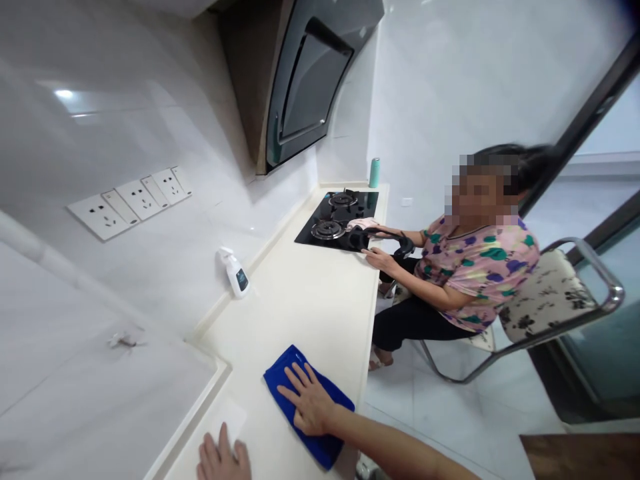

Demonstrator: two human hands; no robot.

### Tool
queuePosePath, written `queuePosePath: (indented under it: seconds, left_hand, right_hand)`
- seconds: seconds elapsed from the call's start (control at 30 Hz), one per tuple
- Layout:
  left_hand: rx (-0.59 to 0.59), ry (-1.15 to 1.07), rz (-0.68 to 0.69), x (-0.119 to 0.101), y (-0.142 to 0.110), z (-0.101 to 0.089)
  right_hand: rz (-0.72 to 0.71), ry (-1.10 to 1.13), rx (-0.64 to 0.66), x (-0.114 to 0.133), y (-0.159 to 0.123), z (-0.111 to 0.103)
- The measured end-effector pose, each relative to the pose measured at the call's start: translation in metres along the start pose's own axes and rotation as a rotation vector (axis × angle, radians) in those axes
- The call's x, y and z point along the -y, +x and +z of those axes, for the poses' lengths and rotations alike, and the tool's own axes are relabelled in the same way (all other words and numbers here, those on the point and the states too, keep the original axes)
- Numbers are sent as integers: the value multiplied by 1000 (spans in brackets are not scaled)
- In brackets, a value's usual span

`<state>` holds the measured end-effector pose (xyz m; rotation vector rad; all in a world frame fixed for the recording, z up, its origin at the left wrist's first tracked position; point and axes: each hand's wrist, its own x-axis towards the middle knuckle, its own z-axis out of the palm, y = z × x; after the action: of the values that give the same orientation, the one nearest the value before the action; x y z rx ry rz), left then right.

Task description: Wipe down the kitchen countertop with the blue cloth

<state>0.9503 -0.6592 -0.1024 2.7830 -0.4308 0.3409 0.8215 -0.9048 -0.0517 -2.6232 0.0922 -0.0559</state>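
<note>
Range hood above black stove; green bottle upright just beyond it. Wall sockets at left. Another person seated on chair (flower-patterned, metal-framed).

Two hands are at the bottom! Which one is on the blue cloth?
The right hand, spread flat on the blue cloth. The left hand is off it, over the pale counter.

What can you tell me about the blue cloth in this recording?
The cloth is a deep, even blue and looks like soft fabric, roughly rectangular and longer than wide. It lies spread on the white counter, set at a slant, with one corner close to the front edge. The right hand rests palm down on its middle, fingers spread, and the forearm hides part of it. Whether it is folded or damp can't be told.
</note>
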Motion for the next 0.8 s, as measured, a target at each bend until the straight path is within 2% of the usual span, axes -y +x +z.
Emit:
queuePosePath:
  seconds: [0.1, 0.17, 0.37, 0.53, 0.67, 0.73, 0.8]
  left_hand:
    - [72, 13, -19, -3, -1, -8]
    - [87, 12, -36, -4, -2, -11]
    - [141, -13, -40, -4, -6, -15]
    - [195, -47, -25, -1, -6, -20]
    - [264, -61, -8, -1, -15, -21]
    - [285, -74, 23, -7, -30, -21]
    - [290, -113, 119, -21, -54, -20]
  right_hand:
    - [-45, -11, 2, -14, -15, 0]
    - [-18, -37, -32, -23, -24, 4]
    - [278, -217, -278, -33, -58, 25]
    - [395, -328, -352, -40, -70, 27]
    - [502, -402, -421, -32, -68, 36]
    - [551, -422, -448, -21, -67, 45]
    - [582, -421, -467, -6, -67, 56]
